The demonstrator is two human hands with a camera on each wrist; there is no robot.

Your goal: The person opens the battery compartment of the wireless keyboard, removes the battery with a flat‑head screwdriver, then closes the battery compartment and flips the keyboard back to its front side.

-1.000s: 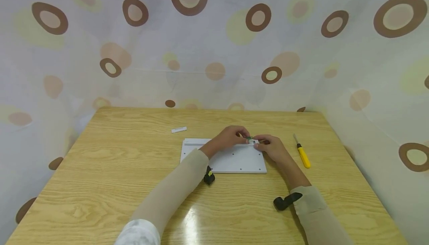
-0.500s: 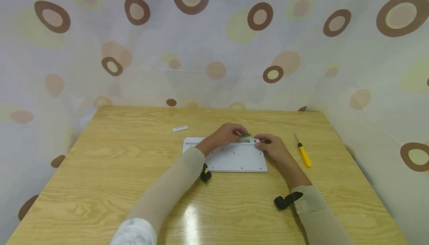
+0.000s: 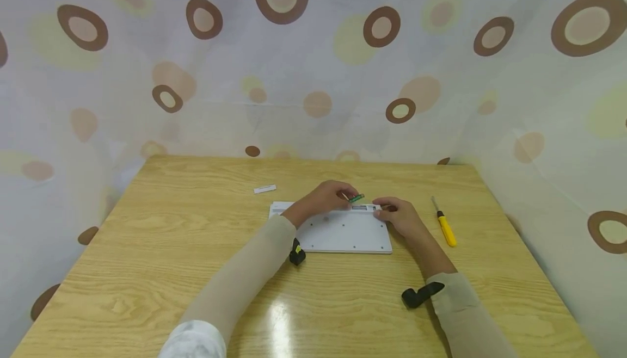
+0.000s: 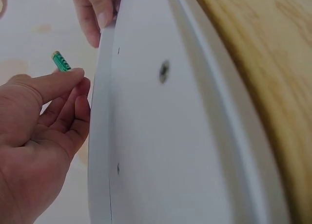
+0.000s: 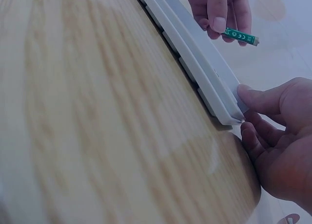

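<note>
A white keyboard lies face down, small dark screw holes dotting its underside. Along its far edge, the battery compartment is uncovered. My left hand pinches a green battery between thumb and fingers, just above that far edge; the printed end sticks out past the fingertips in the left wrist view. With thumb on top and fingers underneath, my right hand grips the keyboard's far right corner. Part of the keyboard's left side is hidden behind my left forearm in the head view.
A small white cover strip lies on the wooden table beyond the keyboard's left end. To the right of my right hand is a screwdriver with a yellow handle. A patterned cloth wall stands behind the table.
My left hand has drawn the battery up and leftward, away from the compartment, baring the slot. The right hand keeps hold of the keyboard corner.
</note>
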